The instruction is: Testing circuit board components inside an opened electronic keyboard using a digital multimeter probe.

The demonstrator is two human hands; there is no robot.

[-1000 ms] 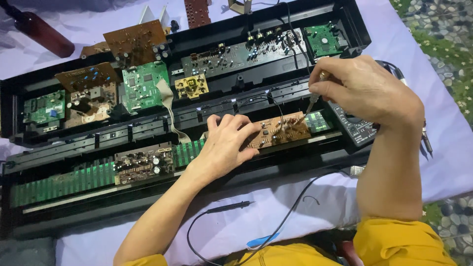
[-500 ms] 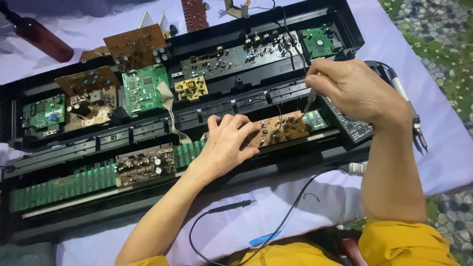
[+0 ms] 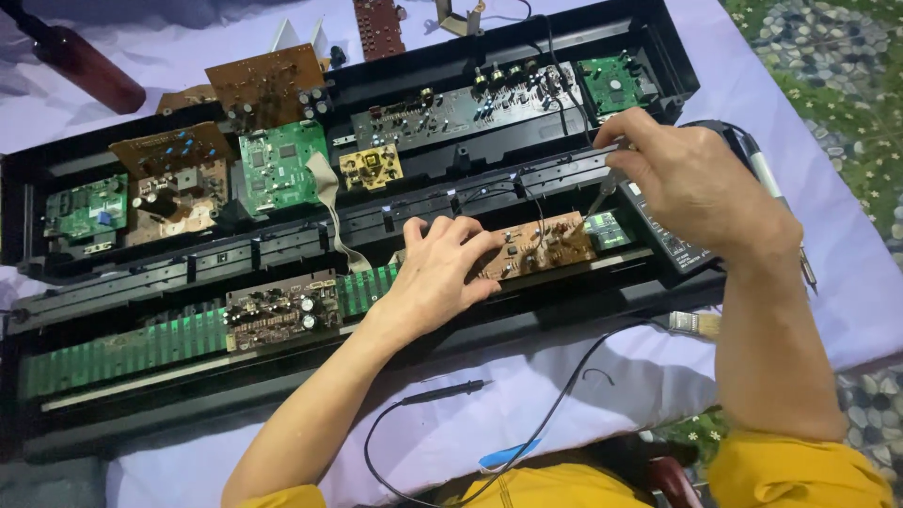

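I keep my left hand (image 3: 435,275) flat and open on the brown circuit board (image 3: 536,246), which lies in the front half of the long black case (image 3: 395,179) on the bench, fingers spread to press it down. My right hand (image 3: 691,179) is closed around a thin metal tool (image 3: 602,196), and its tip stands at the right end of this board, just beside a small green board (image 3: 607,229). I judge that the tip can slip sideways and touch two nearby points at once if my left hand loosens and the board shifts. The thin black wires (image 3: 536,202) cross the board near the tip, so the tool can catch one. A black probe (image 3: 442,390) with its cable lies loose on the purple cloth (image 3: 451,428) near my forearm, and my arm could drag it.
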